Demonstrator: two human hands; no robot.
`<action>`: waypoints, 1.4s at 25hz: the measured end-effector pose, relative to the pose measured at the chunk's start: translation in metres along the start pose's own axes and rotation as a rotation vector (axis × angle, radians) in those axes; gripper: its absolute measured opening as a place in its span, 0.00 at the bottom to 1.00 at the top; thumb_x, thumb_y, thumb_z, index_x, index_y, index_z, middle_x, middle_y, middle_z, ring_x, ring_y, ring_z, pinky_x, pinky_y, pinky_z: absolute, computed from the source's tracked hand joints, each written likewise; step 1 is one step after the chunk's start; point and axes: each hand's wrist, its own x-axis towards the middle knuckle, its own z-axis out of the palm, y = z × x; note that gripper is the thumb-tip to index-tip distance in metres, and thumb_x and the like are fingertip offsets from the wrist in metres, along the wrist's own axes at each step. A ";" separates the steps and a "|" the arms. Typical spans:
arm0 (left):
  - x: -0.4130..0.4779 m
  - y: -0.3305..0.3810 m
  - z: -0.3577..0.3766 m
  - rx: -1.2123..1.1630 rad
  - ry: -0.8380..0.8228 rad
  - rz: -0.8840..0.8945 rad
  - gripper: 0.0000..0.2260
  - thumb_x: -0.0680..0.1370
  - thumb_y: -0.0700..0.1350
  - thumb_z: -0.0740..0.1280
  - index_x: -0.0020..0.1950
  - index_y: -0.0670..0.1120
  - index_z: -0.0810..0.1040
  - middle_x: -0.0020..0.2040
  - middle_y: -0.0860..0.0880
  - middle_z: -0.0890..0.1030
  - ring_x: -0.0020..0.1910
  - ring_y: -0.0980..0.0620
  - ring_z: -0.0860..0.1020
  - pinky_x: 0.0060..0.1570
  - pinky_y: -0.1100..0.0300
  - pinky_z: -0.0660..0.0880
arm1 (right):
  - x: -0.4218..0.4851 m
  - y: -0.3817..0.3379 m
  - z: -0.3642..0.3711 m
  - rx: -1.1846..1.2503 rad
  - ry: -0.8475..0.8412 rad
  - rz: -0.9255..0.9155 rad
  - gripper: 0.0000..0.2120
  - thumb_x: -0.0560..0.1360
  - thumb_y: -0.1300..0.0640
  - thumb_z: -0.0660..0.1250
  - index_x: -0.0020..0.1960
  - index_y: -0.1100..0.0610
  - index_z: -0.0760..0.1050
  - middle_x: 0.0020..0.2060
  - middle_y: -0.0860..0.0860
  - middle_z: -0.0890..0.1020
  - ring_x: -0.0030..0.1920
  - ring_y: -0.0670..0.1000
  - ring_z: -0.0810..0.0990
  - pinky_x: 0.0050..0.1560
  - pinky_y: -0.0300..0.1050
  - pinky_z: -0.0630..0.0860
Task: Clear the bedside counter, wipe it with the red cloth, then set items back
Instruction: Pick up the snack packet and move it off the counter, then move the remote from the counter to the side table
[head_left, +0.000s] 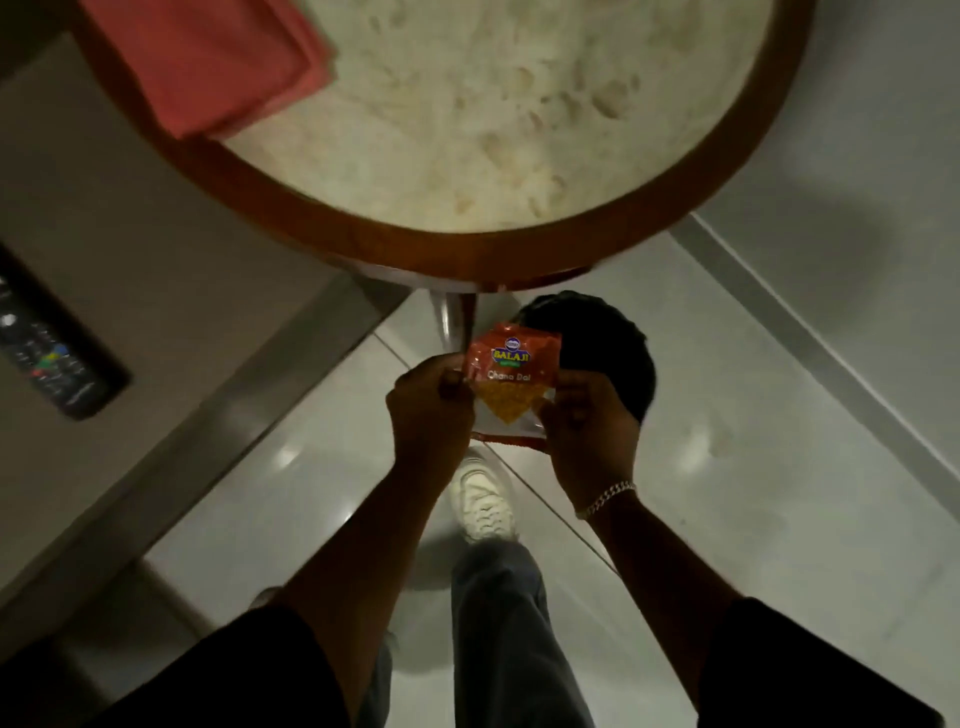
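The round bedside counter with its pale marbled stone top and broad red-brown wooden rim (291, 208) fills the upper part of the view, and what shows of its top is bare except at the upper left, where the folded red cloth (208, 62) lies partly over the rim. To the left, on a flat grey-beige surface (130, 249) (perhaps the bed edge, though I cannot tell), rests a black remote control with coloured buttons (52, 348). Below the counter's near edge, over the glossy pale tiled floor (727, 467), both hands hold one small red and orange snack packet printed "Chana Dal" (511, 379). The left hand (428, 410) pinches its left edge between thumb and fingers; the right hand (587, 421), with a silver chain bracelet (608, 496) at the wrist, grips the right edge likewise. The packet is well short of the counter top, not touching it.

With the top bare and the cloth set aside, this looks like the putting-back step, though whether wiping is done cannot be read here. The next move calls for lifting the packet over the rim and laying it flat on the stone, clear of the cloth.
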 end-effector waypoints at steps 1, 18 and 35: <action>-0.001 0.005 0.018 0.006 -0.050 0.013 0.05 0.75 0.40 0.67 0.44 0.43 0.83 0.40 0.47 0.86 0.36 0.59 0.79 0.37 0.78 0.71 | 0.006 0.015 -0.011 -0.014 0.028 0.018 0.10 0.70 0.63 0.72 0.50 0.56 0.75 0.37 0.49 0.80 0.39 0.48 0.80 0.40 0.38 0.78; 0.008 -0.014 -0.046 -0.162 0.087 -0.197 0.12 0.76 0.34 0.65 0.58 0.43 0.79 0.53 0.48 0.82 0.50 0.56 0.79 0.42 0.83 0.69 | -0.009 -0.009 0.053 -0.285 -0.177 -0.299 0.14 0.73 0.55 0.69 0.57 0.57 0.73 0.51 0.51 0.79 0.47 0.43 0.75 0.48 0.37 0.76; 0.045 -0.152 -0.316 -0.172 0.494 -0.206 0.16 0.71 0.30 0.61 0.54 0.42 0.80 0.49 0.44 0.83 0.43 0.54 0.76 0.39 0.78 0.67 | -0.085 -0.233 0.318 -0.451 -0.582 -0.755 0.17 0.70 0.58 0.70 0.58 0.57 0.74 0.54 0.56 0.80 0.48 0.53 0.79 0.54 0.50 0.78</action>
